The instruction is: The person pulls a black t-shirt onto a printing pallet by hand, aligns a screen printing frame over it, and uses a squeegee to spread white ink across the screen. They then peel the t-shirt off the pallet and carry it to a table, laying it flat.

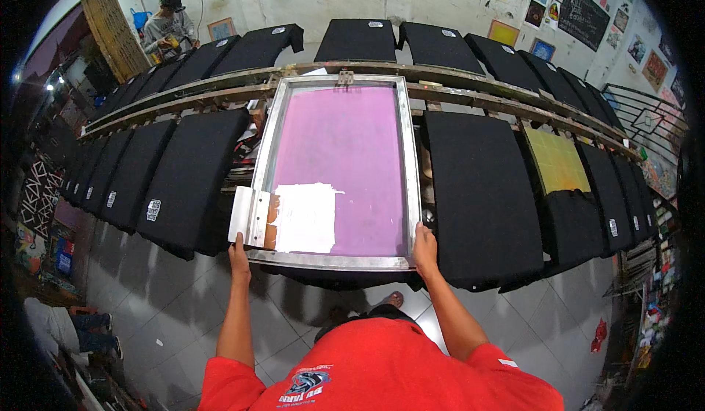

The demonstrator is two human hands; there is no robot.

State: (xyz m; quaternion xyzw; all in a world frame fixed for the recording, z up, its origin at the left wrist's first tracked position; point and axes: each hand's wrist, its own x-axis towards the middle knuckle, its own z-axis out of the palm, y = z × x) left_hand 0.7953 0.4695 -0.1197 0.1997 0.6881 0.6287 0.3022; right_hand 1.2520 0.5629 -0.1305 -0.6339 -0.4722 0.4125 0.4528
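Screen frame (413,154): metal, purple mesh (345,139), sitting over some black cloth (330,278) mid-row
White ink (308,216): blob on the mesh's lower left
Squeegee (248,216): across the frame's left rail
Right hand (425,251): gripping the frame's lower right corner
Left hand (240,258): by the squeegee, can't tell what it's pinching

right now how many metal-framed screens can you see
1: the metal-framed screen in the middle, with the left hand and right hand at its near corners. Others could be hidden in the dark edges.
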